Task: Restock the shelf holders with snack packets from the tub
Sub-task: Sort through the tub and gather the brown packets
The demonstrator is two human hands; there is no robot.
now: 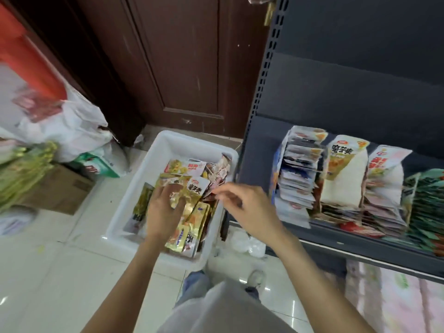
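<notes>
- Snack packets (192, 212) are lying in the white tub (168, 140).
- Left hand (165, 207) is gripping gold packets.
- Right hand (249, 207) is pinching 1 reddish packet (212, 192).

both forearms bare from elbow down, no sleeves in view. left hand (165, 207) and right hand (249, 207) bare: no gloves, rings, watch or bracelet visible. fingers slim, nails short and plain as far as blur allows. loose pale grey garment (230, 308) covers torso at bottom of view, smooth fabric, no print or markings seen. light blue denim jeans (195, 284) below it. one grey-white shoe (256, 278) with darker toe, partly blurred.
</notes>
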